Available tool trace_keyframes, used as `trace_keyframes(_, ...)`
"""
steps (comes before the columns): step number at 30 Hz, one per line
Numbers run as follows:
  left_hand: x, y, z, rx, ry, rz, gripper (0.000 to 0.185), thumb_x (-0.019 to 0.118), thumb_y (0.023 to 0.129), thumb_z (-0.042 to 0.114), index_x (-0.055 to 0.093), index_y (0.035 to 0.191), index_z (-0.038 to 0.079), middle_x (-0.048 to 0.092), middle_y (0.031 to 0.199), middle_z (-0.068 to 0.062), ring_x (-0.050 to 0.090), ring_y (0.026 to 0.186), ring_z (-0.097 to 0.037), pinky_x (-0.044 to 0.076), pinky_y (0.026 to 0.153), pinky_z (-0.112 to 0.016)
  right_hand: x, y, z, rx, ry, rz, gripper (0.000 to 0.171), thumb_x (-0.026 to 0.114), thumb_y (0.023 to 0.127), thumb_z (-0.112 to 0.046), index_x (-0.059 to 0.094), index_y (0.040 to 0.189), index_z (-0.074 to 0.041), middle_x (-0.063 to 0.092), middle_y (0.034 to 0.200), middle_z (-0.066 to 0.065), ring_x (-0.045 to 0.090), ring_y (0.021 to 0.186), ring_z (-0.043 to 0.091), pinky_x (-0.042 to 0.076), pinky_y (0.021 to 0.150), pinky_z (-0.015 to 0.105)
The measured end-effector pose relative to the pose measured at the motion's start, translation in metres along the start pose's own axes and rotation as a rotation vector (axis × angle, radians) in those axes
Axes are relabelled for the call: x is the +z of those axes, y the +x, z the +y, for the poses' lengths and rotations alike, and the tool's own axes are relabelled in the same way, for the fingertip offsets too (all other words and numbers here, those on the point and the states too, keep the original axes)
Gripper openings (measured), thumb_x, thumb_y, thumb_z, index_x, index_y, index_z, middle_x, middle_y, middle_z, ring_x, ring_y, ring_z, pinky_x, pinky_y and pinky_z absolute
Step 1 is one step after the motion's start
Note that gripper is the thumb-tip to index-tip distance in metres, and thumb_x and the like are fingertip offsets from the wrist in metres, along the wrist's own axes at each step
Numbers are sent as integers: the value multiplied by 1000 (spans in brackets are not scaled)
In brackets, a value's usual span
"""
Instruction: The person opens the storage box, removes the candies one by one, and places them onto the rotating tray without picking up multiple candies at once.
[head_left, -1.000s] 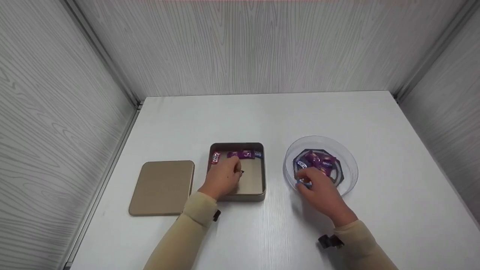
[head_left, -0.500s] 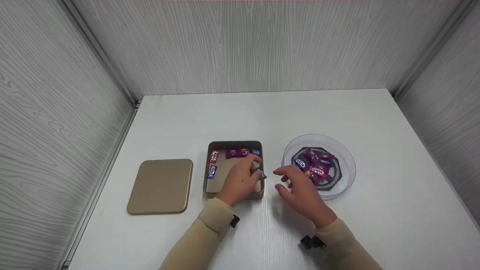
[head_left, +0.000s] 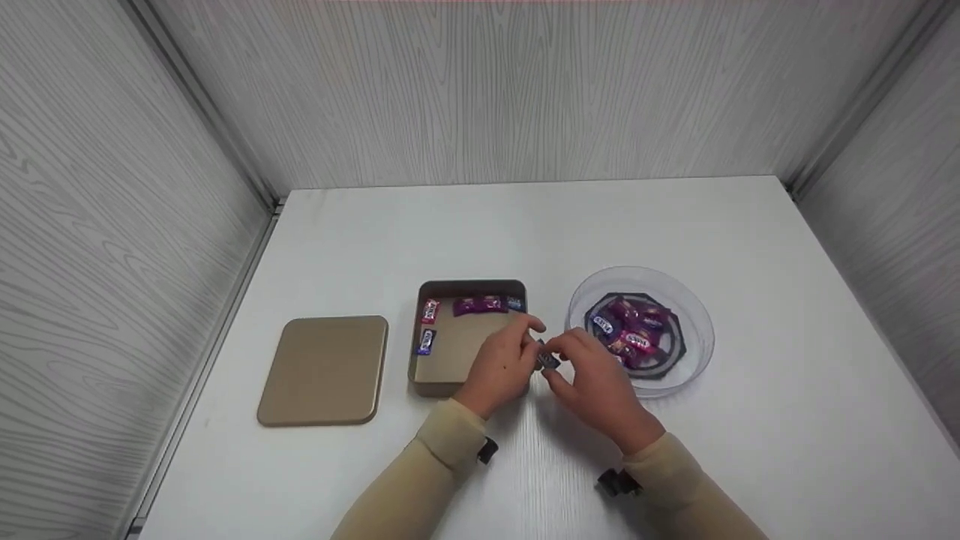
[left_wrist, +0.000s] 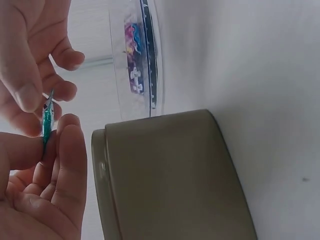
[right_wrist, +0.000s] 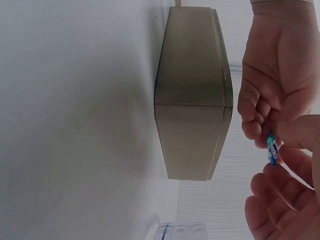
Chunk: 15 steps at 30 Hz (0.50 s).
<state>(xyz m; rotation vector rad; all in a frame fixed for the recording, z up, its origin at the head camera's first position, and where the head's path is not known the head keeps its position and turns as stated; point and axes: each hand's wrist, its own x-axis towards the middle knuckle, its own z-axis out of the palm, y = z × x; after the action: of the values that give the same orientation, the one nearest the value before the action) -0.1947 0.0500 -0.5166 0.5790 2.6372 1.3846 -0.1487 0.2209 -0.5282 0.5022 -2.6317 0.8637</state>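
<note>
A small wrapped candy (head_left: 548, 361) is between my two hands, just off the right side of a gold tin (head_left: 463, 389). My left hand (head_left: 498, 367) pinches one end between thumb and fingers; teal foil shows on the candy (left_wrist: 48, 117) in the left wrist view. Thumb and forefinger of my right hand (head_left: 602, 392) close around its other end, partly hiding it. Inside the tin, purple candies (head_left: 480, 304) and a dark blue one (head_left: 514, 303) line the far side. A red candy (head_left: 430, 311) and a blue candy (head_left: 426, 342) lie along its left wall.
To the right stands a clear round bowl (head_left: 701, 352) with several purple, blue and pink candies (head_left: 634, 330) in it. The flat gold lid (head_left: 324, 371) lies left of the tin. Wood-grain panels (head_left: 480, 90) enclose the white table (head_left: 420, 232).
My right hand has moved left from the bowl to the candy beside the tin. My left hand has shifted right from inside the tin to its right edge, uncovering the blue candy.
</note>
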Motion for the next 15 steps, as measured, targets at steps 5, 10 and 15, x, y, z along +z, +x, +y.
trace_keyframes(5, 3, -2, 2, -15, -25, -45, 21, 53, 102, 12, 61, 121, 17, 60, 82, 8, 57, 70, -8, 47, 65, -29, 2, -3, 2, 19, -71, 12, 23, 81, 84, -14, 67, 102, -17, 59, 96, -5, 59, 87, 10, 53, 73, 32)
trace_keyframes(10, 7, -4, 3, 13, -55, -81, 19, 51, 103, 10, 61, 118, 16, 62, 80, 5, 61, 68, -6, 46, 59, -27, 0, -6, 4, 26, -100, 14, 21, 76, 83, -8, 66, 98, -17, 59, 94, -7, 57, 85, 8, 53, 72, 30)
trace_keyframes(15, 11, -5, 3, 31, -40, -102, 18, 53, 102, 13, 61, 117, 19, 66, 85, 5, 61, 70, -5, 47, 62, -27, -2, -7, 7, 64, -101, -10, 21, 72, 82, -4, 63, 97, -16, 57, 91, -6, 55, 81, 9, 52, 70, 29)
